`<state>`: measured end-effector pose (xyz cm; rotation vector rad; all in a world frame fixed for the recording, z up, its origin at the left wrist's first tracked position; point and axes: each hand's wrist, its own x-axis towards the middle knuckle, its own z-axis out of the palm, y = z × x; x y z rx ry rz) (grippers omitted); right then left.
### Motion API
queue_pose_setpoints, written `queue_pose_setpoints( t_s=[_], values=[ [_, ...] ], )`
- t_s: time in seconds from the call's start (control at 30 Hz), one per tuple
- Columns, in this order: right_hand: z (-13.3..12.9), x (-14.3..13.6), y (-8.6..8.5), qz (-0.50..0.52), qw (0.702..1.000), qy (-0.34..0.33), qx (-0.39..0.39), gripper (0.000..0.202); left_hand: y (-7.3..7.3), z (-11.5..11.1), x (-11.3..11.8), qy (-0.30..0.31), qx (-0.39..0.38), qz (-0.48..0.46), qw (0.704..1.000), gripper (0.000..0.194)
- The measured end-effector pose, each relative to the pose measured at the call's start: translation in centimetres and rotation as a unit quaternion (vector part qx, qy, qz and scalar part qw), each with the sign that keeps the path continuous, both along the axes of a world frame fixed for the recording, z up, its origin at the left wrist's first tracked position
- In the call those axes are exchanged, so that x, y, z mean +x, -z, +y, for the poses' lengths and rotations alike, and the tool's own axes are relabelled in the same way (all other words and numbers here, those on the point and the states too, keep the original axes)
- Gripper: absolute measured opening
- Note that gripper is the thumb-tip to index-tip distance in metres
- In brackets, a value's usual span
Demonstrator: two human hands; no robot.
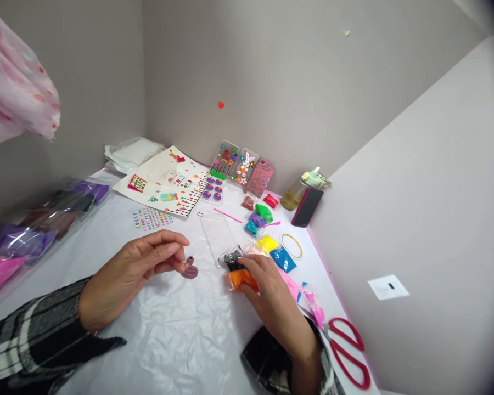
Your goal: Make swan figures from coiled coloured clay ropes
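My left hand (142,260) is closed in a pinch, with a tiny bit of orange clay (181,247) showing between thumb and fingertips. Just beyond and below those fingertips, a purplish-brown clay shape (190,269) with a rounded body and small head lies on the white sheet. My right hand (269,285) reaches from the right, its thumb and fingers around an orange clay packet (235,280). A black clay packet (232,260) touches its index finger. Behind them lies a clear phone case (218,236), flat on the table and partly hidden by the packets.
Clay packets, including yellow (267,243) and blue (284,259), lie by my right hand. Red-handled scissors (348,351) rest at the right edge. A phone (308,207) leans on a bottle (294,195). Decorated cases (245,164) stand against the wall; a drawn sheet (152,186) and gem stickers (152,218) lie left.
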<state>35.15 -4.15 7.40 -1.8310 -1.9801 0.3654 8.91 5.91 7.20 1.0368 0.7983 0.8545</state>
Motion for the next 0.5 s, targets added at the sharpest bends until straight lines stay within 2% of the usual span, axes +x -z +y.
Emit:
queue_pose_setpoints(
  t_s=[0.07,0.17,0.27,0.4,0.5],
  values=[
    [-0.2,-0.2,-0.2,-0.003,1.000,-0.022,0.021,0.041,0.0,0.0,0.0,-0.008,-0.016,0.006,1.000,0.030],
    [-0.2,-1.5,-0.8,0.018,0.998,-0.033,0.045,0.031,0.0,0.1,0.3,-0.020,-0.038,0.009,0.999,0.036],
    [0.5,-4.1,-1.2,0.015,0.999,-0.036,0.012,0.026,0.2,0.2,0.4,-0.024,-0.039,0.020,0.999,0.038],
    [2.1,-7.8,-0.5,-0.083,0.992,-0.057,-0.072,0.027,0.7,0.4,0.3,-0.039,-0.017,0.031,0.999,0.038],
    [3.4,-9.1,0.5,-0.155,0.985,-0.049,-0.058,0.034,1.0,0.6,0.1,-0.039,0.007,0.037,0.999,0.037]
  ],
)
